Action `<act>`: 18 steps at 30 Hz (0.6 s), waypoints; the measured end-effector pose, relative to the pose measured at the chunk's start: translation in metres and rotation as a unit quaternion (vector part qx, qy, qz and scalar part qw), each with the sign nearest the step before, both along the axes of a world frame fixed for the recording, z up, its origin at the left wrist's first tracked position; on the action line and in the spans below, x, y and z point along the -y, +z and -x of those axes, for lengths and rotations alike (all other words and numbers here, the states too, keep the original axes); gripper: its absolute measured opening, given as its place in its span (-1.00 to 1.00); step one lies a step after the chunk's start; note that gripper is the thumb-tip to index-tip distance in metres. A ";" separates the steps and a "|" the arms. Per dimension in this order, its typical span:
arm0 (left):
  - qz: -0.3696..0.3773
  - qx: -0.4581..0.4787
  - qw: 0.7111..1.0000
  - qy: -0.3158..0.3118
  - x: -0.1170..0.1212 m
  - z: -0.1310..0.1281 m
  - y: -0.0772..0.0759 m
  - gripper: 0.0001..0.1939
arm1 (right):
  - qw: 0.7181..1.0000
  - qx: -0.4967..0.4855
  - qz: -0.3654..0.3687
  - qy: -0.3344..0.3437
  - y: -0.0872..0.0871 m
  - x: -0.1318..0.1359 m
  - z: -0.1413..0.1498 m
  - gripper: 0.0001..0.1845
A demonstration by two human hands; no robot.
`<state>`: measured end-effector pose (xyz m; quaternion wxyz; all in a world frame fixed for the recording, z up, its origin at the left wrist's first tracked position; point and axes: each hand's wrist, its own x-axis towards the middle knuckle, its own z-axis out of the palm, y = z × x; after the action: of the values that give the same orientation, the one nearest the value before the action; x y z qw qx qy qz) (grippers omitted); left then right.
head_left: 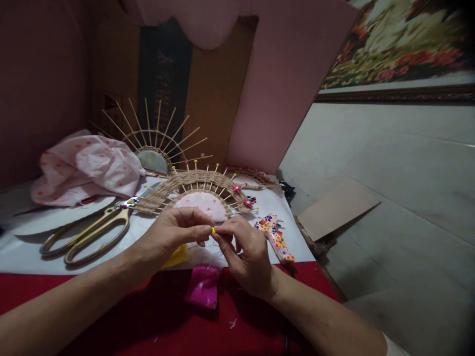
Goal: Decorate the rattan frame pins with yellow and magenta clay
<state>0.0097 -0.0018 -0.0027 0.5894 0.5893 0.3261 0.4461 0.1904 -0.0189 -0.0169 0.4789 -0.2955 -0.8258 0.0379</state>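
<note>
A tiny piece of yellow clay (213, 230) is pinched between the fingertips of both hands in the middle of the view. My left hand (174, 231) is closed, its thumb and index finger against the piece. My right hand (249, 252) meets it from the other side, fingers curled in. Just behind them stands a woven half-round fan (193, 182) with a pale dotted centre; small yellow and magenta tips cap its sticks, and magenta flowers sit at its right. A yellow packet (175, 257) lies partly hidden under my left hand, and a shiny magenta packet (204, 286) lies in front.
Large scissors (97, 232) lie left, by a crumpled dotted cloth (87, 165). A second fan frame (150, 133) with bare sticks stands behind, before a cardboard box (213, 89). A flower-patterned object (276, 237) lies right, on the white sheet (22, 257) over red cloth.
</note>
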 end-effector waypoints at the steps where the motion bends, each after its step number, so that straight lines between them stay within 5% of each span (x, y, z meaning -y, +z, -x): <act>1: -0.001 -0.004 1.000 0.002 0.000 0.000 0.000 -0.93 | 1.000 -0.001 0.000 0.001 0.000 0.000 0.000 -0.93; 10: 0.007 -0.001 1.000 0.013 0.001 0.001 -0.001 -0.92 | 0.999 -0.036 0.033 0.010 -0.001 0.001 0.001 -0.97; 18: 0.018 0.027 0.999 -0.037 0.001 -0.001 0.000 -0.88 | 0.998 -0.049 0.008 0.040 0.000 0.001 -0.001 -0.77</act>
<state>0.0109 -0.0025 -0.0030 0.6243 0.5780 0.2962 0.4340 0.1913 -0.0195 -0.0166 0.5142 -0.2638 -0.8123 0.0785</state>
